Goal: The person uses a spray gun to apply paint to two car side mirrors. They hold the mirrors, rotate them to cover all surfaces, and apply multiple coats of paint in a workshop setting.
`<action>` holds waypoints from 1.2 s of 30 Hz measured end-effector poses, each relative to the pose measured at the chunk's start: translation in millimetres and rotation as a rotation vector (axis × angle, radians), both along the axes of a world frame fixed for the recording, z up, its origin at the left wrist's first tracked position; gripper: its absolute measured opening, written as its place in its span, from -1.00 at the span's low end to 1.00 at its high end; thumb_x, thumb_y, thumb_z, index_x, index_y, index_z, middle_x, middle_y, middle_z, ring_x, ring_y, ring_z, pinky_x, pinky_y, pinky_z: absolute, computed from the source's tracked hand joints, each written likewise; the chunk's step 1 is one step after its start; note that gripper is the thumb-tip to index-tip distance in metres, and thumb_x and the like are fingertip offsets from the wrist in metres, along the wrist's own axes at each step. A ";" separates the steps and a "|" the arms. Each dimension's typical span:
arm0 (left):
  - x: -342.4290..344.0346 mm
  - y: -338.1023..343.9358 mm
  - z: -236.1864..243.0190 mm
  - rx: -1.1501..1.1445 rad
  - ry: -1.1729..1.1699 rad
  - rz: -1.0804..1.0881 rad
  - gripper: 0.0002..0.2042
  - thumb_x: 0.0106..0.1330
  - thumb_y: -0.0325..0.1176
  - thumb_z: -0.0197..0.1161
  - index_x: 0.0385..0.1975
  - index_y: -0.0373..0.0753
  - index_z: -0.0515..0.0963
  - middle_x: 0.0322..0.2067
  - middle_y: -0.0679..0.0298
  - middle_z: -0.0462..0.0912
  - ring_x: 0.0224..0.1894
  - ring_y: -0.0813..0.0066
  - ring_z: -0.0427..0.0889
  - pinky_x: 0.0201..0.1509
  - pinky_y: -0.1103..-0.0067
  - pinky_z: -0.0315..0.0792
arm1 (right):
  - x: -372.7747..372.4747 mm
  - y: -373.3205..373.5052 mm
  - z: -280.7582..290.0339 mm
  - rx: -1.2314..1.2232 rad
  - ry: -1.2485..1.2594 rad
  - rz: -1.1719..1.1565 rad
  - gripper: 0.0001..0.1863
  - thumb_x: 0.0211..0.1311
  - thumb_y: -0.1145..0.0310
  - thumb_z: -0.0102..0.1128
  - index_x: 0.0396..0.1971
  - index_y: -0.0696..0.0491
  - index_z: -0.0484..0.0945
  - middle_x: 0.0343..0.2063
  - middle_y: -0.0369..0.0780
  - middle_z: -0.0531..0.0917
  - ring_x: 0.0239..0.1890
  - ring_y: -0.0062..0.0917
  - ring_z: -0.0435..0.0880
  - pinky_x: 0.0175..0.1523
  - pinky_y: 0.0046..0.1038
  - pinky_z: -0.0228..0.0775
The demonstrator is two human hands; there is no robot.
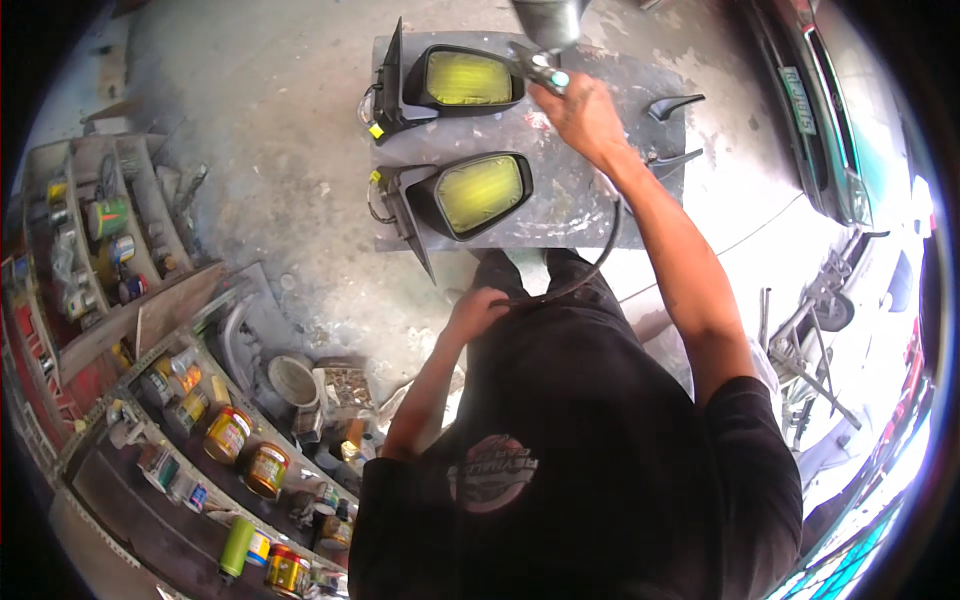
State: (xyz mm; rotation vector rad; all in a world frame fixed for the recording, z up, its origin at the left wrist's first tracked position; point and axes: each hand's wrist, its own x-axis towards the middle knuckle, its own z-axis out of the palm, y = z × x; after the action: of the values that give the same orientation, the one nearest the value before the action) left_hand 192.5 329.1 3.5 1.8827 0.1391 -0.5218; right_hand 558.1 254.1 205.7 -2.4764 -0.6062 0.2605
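A spray gun (552,22) with a dark cup on top is in my right hand (585,115), its fingers wrapped round the handle. The gun is above the far right part of a work board, close to the far car side mirror (415,80). A second side mirror (470,195) lies nearer to me. Both have dark housings and yellow-green film over the glass. A black hose (600,262) curves from beneath my right wrist to my left hand (480,314), which is closed on it by my thigh.
The grey board (590,220) also bears two small dark curved parts (672,105) at its right. Shelves (130,350) with paint cans (228,433) and bottles stand to the left. A car (815,110) is at the far right, with a metal frame (810,365) nearer.
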 end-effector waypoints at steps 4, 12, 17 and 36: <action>21.0 -1.0 10.2 -0.048 0.004 -0.122 -0.70 0.28 -0.23 0.34 -0.09 -0.27 0.68 -0.09 0.07 0.70 0.04 0.04 0.64 0.15 0.30 0.48 | -8.2 -62.1 -5.5 -0.046 0.048 -0.121 -0.54 0.31 0.10 0.28 -0.29 0.31 0.67 -0.58 0.10 0.63 -0.58 -0.10 0.68 -0.32 -0.22 0.51; 70.3 -15.3 24.9 0.055 0.054 -0.164 -0.71 0.31 -0.24 0.27 -0.09 -0.29 0.67 -0.12 0.03 0.72 0.00 0.01 0.66 0.09 0.27 0.50 | -36.9 -117.9 26.7 0.089 0.286 -0.362 -0.63 0.31 0.16 0.31 -0.24 0.23 0.69 -0.63 0.06 0.58 -0.58 -0.18 0.58 -0.30 -0.19 0.43; 112.2 -21.1 38.0 0.248 -0.072 -0.018 -0.83 0.37 -0.32 0.20 -0.17 -0.19 0.68 -0.16 0.06 0.73 -0.06 -0.03 0.66 0.04 0.21 0.51 | -40.3 -149.7 18.6 0.191 0.365 -0.411 -0.62 0.30 0.15 0.34 -0.23 0.24 0.68 -0.70 -0.05 0.55 -0.64 -0.32 0.53 -0.33 -0.24 0.41; 327.2 88.1 49.0 0.928 -0.429 -0.064 -0.52 0.06 -0.61 0.23 0.08 -0.30 0.59 0.06 0.01 0.59 0.10 -0.04 0.57 0.21 0.22 0.46 | -20.9 -176.3 -19.3 0.290 0.452 -0.176 -0.56 0.28 0.27 0.35 -0.02 0.34 0.62 -0.71 0.07 0.44 -0.67 -0.21 0.50 -0.36 -0.27 0.42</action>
State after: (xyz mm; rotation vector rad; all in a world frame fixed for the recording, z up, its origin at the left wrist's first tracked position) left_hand 519.7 417.2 52.4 2.8656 0.0317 -0.0575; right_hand 537.2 77.7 186.4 -2.0786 -0.2147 0.5968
